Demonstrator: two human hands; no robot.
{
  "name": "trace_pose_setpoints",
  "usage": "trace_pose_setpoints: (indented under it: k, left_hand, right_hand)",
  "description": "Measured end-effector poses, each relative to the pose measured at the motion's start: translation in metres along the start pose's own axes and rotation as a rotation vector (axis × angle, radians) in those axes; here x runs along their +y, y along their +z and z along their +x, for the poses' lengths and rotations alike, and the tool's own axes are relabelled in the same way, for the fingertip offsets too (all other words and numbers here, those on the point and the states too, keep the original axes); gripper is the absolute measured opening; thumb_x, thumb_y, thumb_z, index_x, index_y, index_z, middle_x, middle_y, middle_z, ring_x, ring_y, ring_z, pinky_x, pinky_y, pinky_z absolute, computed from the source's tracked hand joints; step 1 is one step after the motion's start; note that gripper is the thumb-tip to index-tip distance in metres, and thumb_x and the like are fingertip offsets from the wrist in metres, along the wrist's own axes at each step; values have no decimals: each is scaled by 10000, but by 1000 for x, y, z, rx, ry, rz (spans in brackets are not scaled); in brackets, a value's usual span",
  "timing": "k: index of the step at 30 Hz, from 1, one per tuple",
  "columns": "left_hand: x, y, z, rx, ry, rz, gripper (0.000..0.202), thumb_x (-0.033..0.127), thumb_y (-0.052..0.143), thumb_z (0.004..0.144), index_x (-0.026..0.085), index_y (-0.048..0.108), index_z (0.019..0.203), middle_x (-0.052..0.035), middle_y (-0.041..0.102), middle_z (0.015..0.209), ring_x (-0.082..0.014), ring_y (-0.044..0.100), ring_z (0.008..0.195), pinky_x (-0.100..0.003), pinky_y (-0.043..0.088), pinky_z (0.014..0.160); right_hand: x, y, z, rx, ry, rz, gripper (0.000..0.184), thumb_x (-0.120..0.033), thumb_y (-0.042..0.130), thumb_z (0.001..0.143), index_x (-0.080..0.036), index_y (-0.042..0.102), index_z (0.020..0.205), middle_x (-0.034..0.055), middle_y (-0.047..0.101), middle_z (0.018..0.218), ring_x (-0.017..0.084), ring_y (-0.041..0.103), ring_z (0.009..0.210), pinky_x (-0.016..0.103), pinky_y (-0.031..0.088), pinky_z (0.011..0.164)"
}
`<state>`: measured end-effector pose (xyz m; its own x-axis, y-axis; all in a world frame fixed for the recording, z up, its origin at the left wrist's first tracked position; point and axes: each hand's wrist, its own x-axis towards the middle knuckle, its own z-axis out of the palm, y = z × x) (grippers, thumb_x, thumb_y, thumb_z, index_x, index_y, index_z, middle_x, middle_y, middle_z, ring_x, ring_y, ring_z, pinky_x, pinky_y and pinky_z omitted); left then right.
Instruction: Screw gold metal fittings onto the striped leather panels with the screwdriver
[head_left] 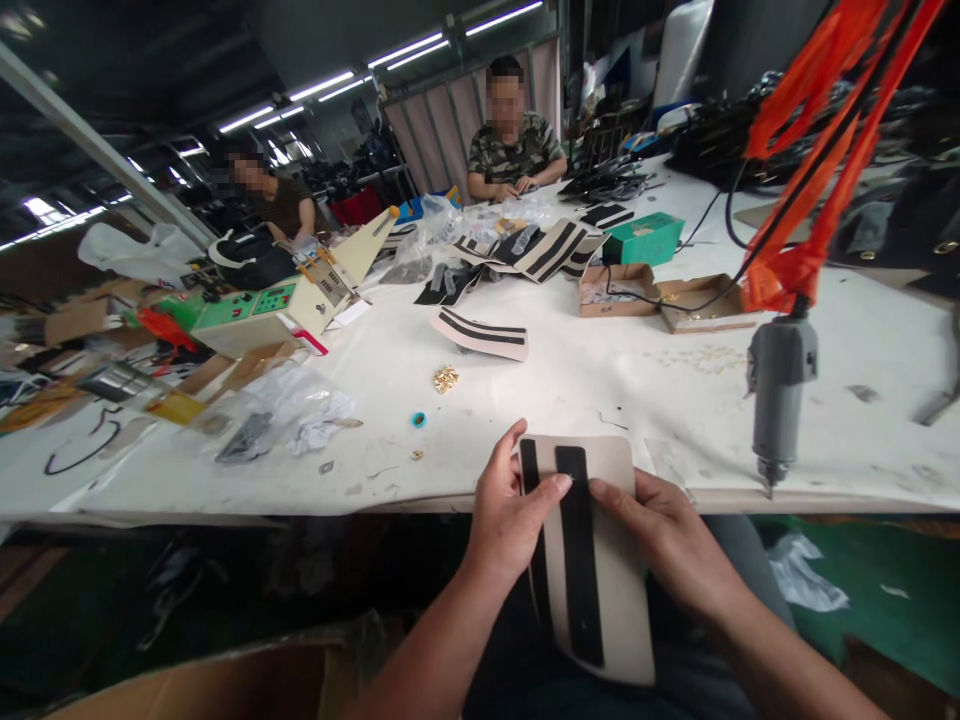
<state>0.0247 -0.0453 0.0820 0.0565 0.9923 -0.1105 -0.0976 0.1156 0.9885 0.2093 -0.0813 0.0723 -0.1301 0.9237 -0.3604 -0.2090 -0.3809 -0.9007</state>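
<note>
Both hands hold a beige panel with black stripes just over the table's front edge. My left hand grips its left side, the thumb pressed on the wide black stripe near a small light spot. On the right side, my right hand clasps the panel, its thumb lying beside that same stripe. Fingers behind the panel are mostly hidden. Beyond the hands lie a pile of small gold-coloured metal pieces, a small blue ring-shaped item and another striped panel.
A grey electric screwdriver hangs at right from orange strips. Farther back are shallow cardboard boxes, a green box, stacked striped panels and a machine with a green control face. A person sits across the table.
</note>
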Motion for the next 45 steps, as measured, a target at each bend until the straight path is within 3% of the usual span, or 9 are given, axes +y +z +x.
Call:
trace_pose_setpoints:
  k: [7,13,17,24,28,32,35,40,45]
  left_hand:
    - [-10,15,32,-107,-147,56,585,270,917,696,198,718,1241,-22,784,979,-218,731,921,-307,574,850]
    - [-29,34,54,-81,-142,251,421,137,797,727,197,749,1141,-31,796,975,-220,748,906,-311,590,811]
    - [-33,38,68,-82,-135,408,397,118,796,713,199,762,1100,-38,798,957,-234,752,887,-315,587,774]
    - [-31,37,89,-194,-110,586,429,97,821,661,201,792,1077,-46,800,918,-261,755,867,-331,585,771]
    - [-25,34,89,-260,-20,689,467,92,803,706,211,781,1157,-71,792,1062,-295,750,985,-394,595,897]
    - [-26,27,79,-277,393,916,536,122,819,785,247,719,1296,-102,651,1449,-349,592,1328,-518,508,1126]
    - [-37,20,75,-317,617,986,365,156,834,835,228,755,1184,-91,695,1397,-340,589,1305,-541,520,1111]
    - [-53,16,81,-296,651,951,292,163,847,863,214,776,1141,-78,768,1277,-316,651,1223,-538,538,1047]
    - [-53,15,84,-303,617,963,283,183,862,859,225,784,1128,-64,776,1267,-325,643,1241,-535,526,1038]
  right_hand:
    - [-15,-30,17,-49,62,-115,473,-594,773,860,-153,754,1030,79,784,874,252,712,715,309,546,633]
    - [-30,-57,48,-5,40,-587,440,-570,703,887,-138,753,823,63,758,761,229,677,675,276,448,548]
    - [-29,-59,71,90,58,-831,339,-470,701,869,-157,736,743,57,749,720,233,677,676,275,428,526]
    - [-28,-53,83,96,44,-930,184,-309,686,868,-186,729,738,40,757,740,241,708,746,274,451,602]
    - [-28,-53,86,89,56,-949,179,-285,673,881,-168,746,767,68,769,763,260,721,761,283,461,603]
    - [-27,-52,88,109,43,-953,138,-258,675,874,-165,751,807,76,779,774,261,723,758,288,469,612]
    - [-28,-50,89,116,3,-958,94,-220,683,853,-171,749,808,65,785,793,246,725,770,280,477,639]
    - [-34,-43,85,155,-73,-959,83,-224,689,846,-178,755,825,54,793,821,248,732,809,280,495,679]
    - [-35,-39,58,272,-172,-918,266,-329,666,903,-179,761,1102,44,787,914,216,720,778,287,529,715]
